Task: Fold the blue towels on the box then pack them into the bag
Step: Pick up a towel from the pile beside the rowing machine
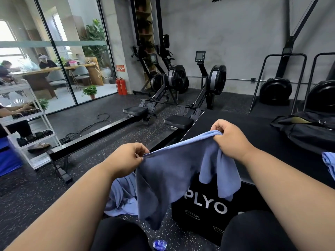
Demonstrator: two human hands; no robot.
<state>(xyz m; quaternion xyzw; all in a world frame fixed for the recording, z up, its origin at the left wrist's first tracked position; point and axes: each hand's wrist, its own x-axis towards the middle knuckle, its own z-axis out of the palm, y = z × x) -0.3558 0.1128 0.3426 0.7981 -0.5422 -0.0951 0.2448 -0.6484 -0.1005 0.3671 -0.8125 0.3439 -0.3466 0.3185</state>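
Towel [174,171] pinched between left hand [126,158], right hand [230,136]

Two hands are showing: the left hand [126,157] and the right hand [229,137], both pinching the top edge of one blue towel [172,178]. Three blue towels are appearing in all: the held one, a second towel [121,198] lying on the floor just below the left hand, and a third towel [329,164] peeking in at the frame edge to the right of the right hand. One black box [204,205] marked PLYO is standing below the right hand. One black bag [308,129] is resting beyond and right of the right hand. Beyond both hands, three rowing machines [163,91] are standing and two red fire extinguishers [121,86] are standing.
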